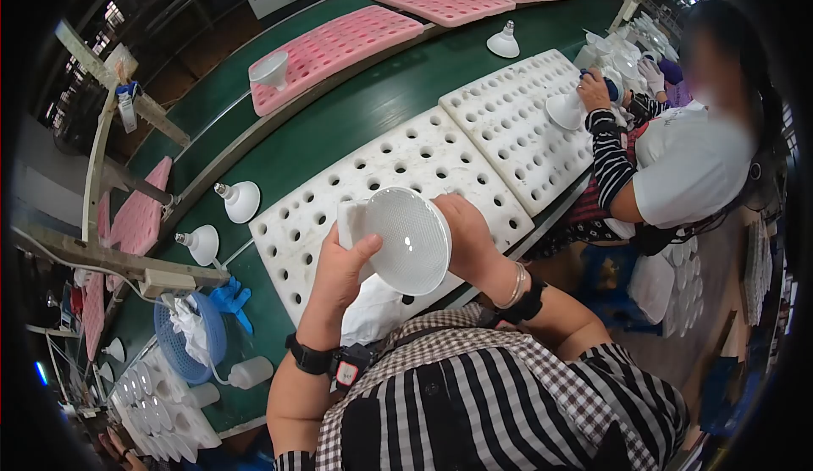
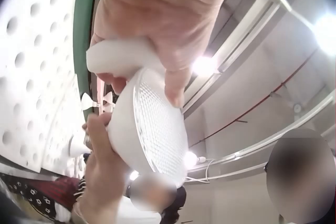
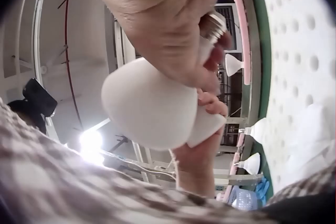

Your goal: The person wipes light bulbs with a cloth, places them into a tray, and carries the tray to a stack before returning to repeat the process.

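Observation:
A white reflector light bulb point(image 1: 410, 242), its textured lens facing up toward the head camera, is held between both hands above a white board with holes. My right hand point(image 1: 468, 238) grips the bulb's neck; the metal screw base point(image 3: 214, 26) pokes out between its fingers in the right wrist view. With the left hand point(image 1: 337, 269) I hold a white pad point(image 2: 123, 56), like a sponge or folded cloth, against the bulb's side. The left thumb point(image 2: 176, 85) lies on the lens near the rim. A crumpled white cloth point(image 1: 370, 312) lies on the board below the hands.
Two white perforated boards point(image 1: 339, 187) lie on the green table point(image 1: 373, 90). Loose bulbs point(image 1: 241, 202) stand left of them, near a blue basket point(image 1: 174, 348) and blue gloves point(image 1: 230, 299). Pink perforated trays point(image 1: 339, 44) line the back. Another person point(image 1: 694, 162) works at the right.

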Demonstrator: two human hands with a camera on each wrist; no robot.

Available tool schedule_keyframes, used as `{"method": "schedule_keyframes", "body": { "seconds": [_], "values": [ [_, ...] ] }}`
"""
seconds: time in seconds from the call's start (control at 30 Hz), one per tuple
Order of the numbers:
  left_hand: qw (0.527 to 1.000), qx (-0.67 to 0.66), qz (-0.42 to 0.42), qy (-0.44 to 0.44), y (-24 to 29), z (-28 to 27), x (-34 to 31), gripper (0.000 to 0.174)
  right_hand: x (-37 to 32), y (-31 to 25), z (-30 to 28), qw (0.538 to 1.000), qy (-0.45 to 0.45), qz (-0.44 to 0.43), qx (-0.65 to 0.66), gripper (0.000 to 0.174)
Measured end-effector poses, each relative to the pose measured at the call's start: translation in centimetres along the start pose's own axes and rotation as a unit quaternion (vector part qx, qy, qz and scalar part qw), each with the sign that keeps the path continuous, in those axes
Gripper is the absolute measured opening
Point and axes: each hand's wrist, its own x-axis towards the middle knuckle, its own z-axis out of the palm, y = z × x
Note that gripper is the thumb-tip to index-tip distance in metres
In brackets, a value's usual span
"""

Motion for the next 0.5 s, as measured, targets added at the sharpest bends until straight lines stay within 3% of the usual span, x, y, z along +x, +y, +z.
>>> {"method": "schedule_keyframes", "body": {
  "seconds": [0.03,0.13,0.2,0.27,0.3,0.33,0.4,0.43,0.5],
  "values": [
    [0.999,0.006,0.006,-0.041,0.5,-0.6,-0.2,0.065,0.1,-0.5,-0.4,1.000,-0.004,-0.004,0.003,0.032],
    [0.992,0.015,0.010,-0.124,1.0,-1.8,-0.8,0.066,-0.2,-1.8,-2.3,0.964,-0.241,0.009,0.108,0.034],
    [0.985,0.017,0.008,-0.173,0.9,-1.9,-1.2,0.065,-0.4,-2.8,-2.8,0.966,-0.243,0.017,0.083,0.033],
    [0.990,0.070,0.074,-0.102,1.0,-1.5,-1.5,0.057,-0.6,-3.1,-3.1,0.969,-0.240,0.026,0.052,0.032],
    [0.989,0.069,0.074,-0.106,1.0,-1.2,-1.6,0.057,-0.7,-3.0,-3.0,0.979,-0.198,0.035,0.028,0.032],
    [0.975,0.160,0.147,-0.054,1.0,-1.0,-1.7,0.054,-0.8,-3.0,-3.0,0.987,-0.156,0.043,0.004,0.032],
    [0.927,0.264,0.266,0.015,1.4,-0.6,-2.0,0.046,-1.1,-2.8,-2.9,0.989,-0.137,0.043,-0.025,0.033],
    [0.926,0.265,0.267,0.015,1.8,-0.2,-2.4,0.046,-1.4,-2.7,-2.8,0.991,-0.119,0.044,-0.050,0.033],
    [0.774,0.462,0.433,0.005,2.9,1.3,-3.8,0.046,-1.7,-2.5,-2.2,0.990,-0.112,0.048,-0.067,0.034]
  ]
}}
